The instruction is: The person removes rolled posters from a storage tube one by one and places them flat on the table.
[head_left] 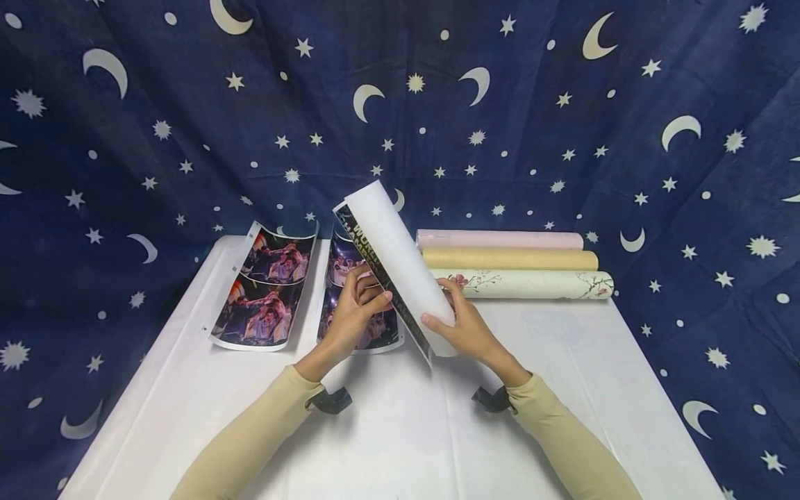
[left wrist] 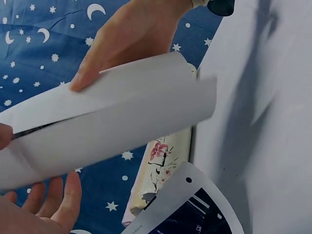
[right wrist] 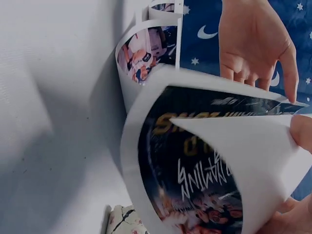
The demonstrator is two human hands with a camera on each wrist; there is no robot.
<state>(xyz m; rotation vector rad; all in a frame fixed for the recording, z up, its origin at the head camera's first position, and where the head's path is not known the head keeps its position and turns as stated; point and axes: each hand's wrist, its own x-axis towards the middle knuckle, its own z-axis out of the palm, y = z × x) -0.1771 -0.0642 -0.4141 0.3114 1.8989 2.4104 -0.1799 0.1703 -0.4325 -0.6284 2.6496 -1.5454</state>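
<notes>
A curled poster [head_left: 396,267] slants above the table between both hands, with its white back outward. Dark print with gold and white lettering and a crowd picture [right wrist: 195,212] shows inside the curl in the right wrist view. My left hand [head_left: 355,312] pinches the poster's left side, thumb in front and fingers bent behind. On the lower right side, my right hand [head_left: 467,325] grips it between thumb and fingers. Partly behind the left hand lies a second dark-printed poster [head_left: 381,332]. Another curled poster [head_left: 267,298], with two stacked pictures of people, lies farther left.
Three rolls lie side by side at the back right: a pink roll [head_left: 500,239], a yellow roll [head_left: 512,260] and a cream floral roll [head_left: 537,285]. A white cloth covers the table [head_left: 400,444]. Dark blue curtain [head_left: 425,104] with moons and stars stands behind and at both sides.
</notes>
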